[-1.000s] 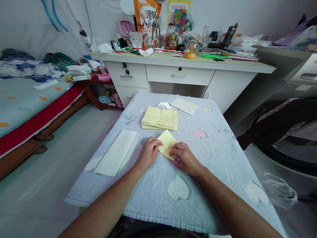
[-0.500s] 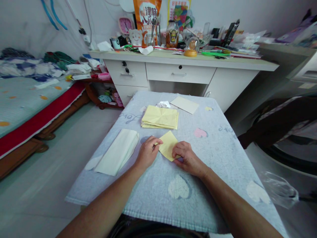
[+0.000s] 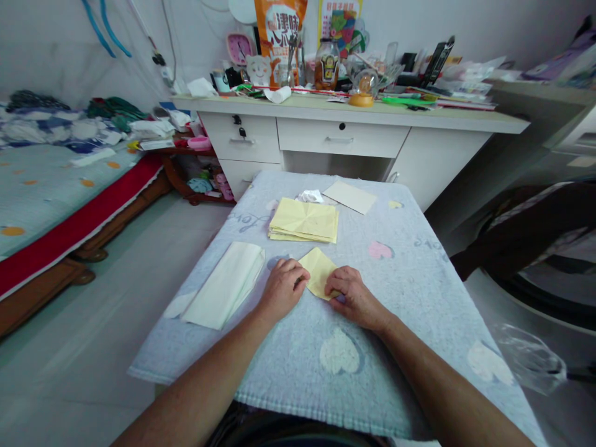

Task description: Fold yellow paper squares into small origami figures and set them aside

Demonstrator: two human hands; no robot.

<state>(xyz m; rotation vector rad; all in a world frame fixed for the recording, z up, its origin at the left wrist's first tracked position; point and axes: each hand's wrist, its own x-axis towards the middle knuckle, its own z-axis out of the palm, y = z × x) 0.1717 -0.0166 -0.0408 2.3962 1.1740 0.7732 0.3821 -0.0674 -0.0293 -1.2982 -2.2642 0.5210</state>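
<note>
The small yellow paper point(image 3: 317, 267) is just on the near side of the yellow stack point(image 3: 305, 220). There, left hand point(image 3: 283, 289) and right hand point(image 3: 354, 298) pinch its opposite edges, fingers nearly closed. Edge handling seems in hand, asking even, light hold.

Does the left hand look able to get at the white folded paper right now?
Probably yes: the folded paper lies beside the left hand, with only cloth between, though that hand's fingers are on the yellow sheet.
</note>
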